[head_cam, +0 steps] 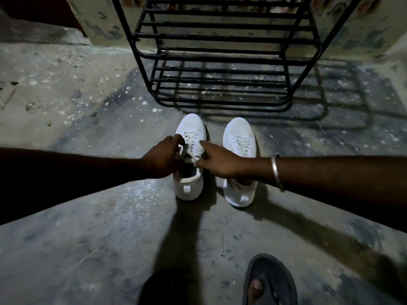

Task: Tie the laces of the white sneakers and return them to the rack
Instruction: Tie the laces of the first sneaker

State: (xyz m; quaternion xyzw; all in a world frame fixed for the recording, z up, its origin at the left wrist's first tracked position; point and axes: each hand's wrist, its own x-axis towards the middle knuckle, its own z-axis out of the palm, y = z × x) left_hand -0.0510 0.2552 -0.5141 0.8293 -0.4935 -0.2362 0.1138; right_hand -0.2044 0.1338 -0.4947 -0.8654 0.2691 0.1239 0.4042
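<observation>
Two white sneakers stand side by side on the concrete floor, toes pointing at the rack. Over the left sneaker (193,128), my left hand (161,158) pinches a loop of its white lace (186,150) near the tongue. My right hand (217,160) holds the other end of the same lace, index finger stretched toward the lacing. The right sneaker (239,135) sits untouched, partly under my right forearm; its lace ends cannot be made out. The black metal rack (220,56) stands just beyond the shoes, its lower shelves bare.
A metal bangle (277,172) circles my right wrist. My foot in a dark sandal (269,282) rests at the bottom edge. A stained wall rises behind the rack. Speckled concrete floor spreads to both sides.
</observation>
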